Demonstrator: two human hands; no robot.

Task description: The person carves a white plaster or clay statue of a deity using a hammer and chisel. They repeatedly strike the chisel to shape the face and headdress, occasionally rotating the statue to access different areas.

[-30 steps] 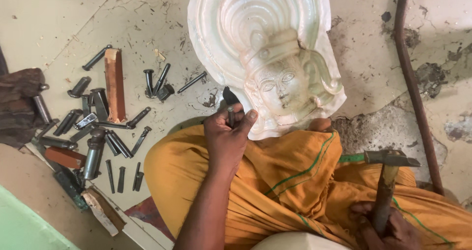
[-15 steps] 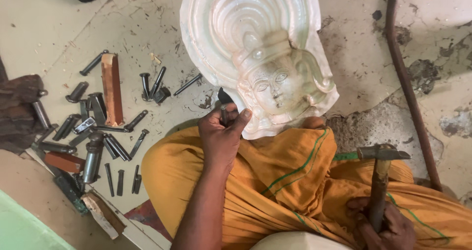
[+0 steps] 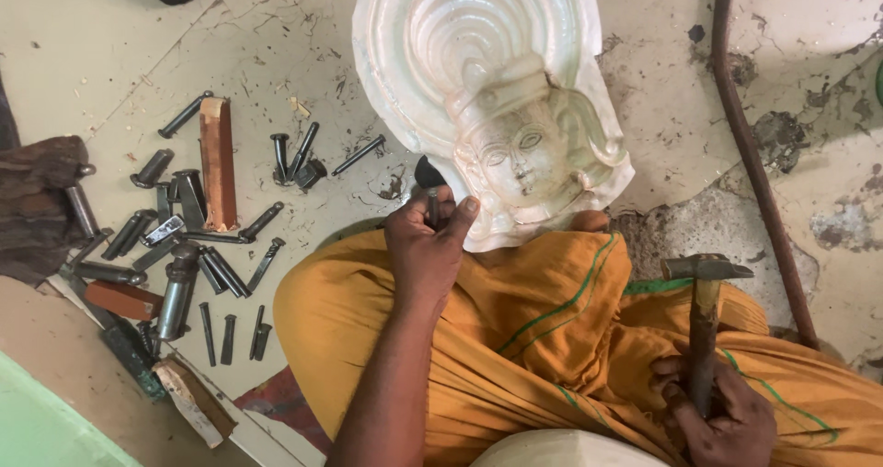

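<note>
Fingers [image 3: 441, 223] of the left hand [image 3: 425, 251] clamp a dark chisel [image 3: 429, 180], its tip at the lower left edge of the white carved stone face [image 3: 506, 145] resting against the lap. The right hand [image 3: 722, 416] grips a hammer [image 3: 704, 324], well apart from the carving.

Dark chisel [image 3: 429, 187] against white carved face relief [image 3: 501, 108]

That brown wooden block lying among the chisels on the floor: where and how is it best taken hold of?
Probably across the middle of the wooden block, fingers on its two long sides, coming from straight above. It lies flat, long and narrow, its upper half bare of neighbours; loose chisels crowd its lower end.
</note>
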